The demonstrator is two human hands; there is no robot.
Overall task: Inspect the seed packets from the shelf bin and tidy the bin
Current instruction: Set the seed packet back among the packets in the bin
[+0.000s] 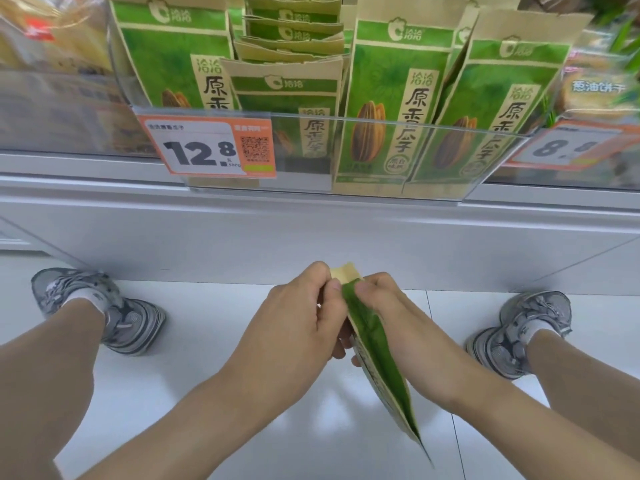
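Note:
I hold one green and tan seed packet [377,355] edge-on, low in front of the shelf base. My left hand [294,327] grips its left side near the top. My right hand [391,320] grips the right side, thumb on the green edge. Above, a clear plastic shelf bin [346,121] holds several matching green seed packets [391,109]. Some stand upright at the front, others lean or lie stacked at the back centre.
An orange price tag [207,147] reading 12.8 hangs on the bin's front left. Another tag [568,145] sits to the right. Neighbouring bins hold other snacks [599,81]. My two grey sneakers [104,306] stand on the white tiled floor below the grey shelf base.

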